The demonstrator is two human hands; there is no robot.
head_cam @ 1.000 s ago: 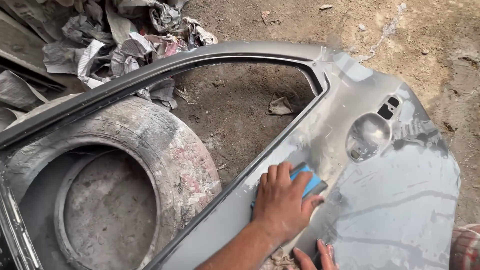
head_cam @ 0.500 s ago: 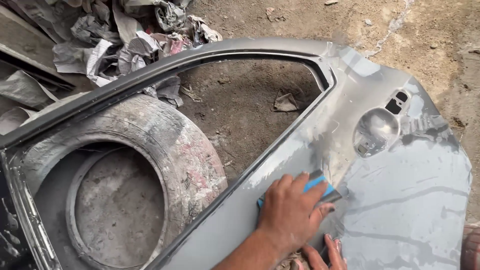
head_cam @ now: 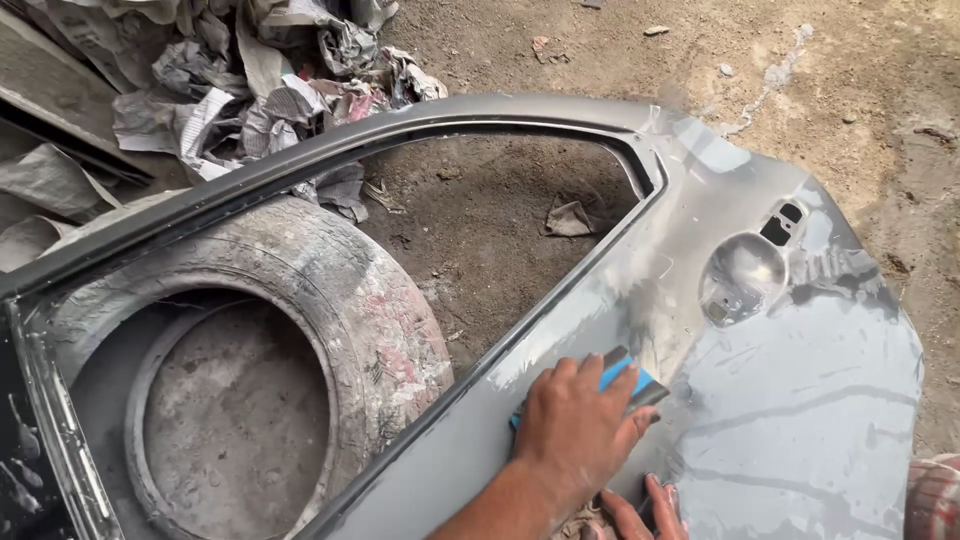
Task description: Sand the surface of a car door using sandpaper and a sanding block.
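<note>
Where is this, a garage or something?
Probably an outdoor car body repair yard: a grey car door lies over an old tyre on a dirt ground, with crumpled newspaper piled nearby.

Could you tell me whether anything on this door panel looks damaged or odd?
The grey car door lies off its car, across a dusty old tyre on the dirt. Its handle recess is an empty hole and its surface is streaked and wet. The left hand presses a blue sanding block on it.
</note>
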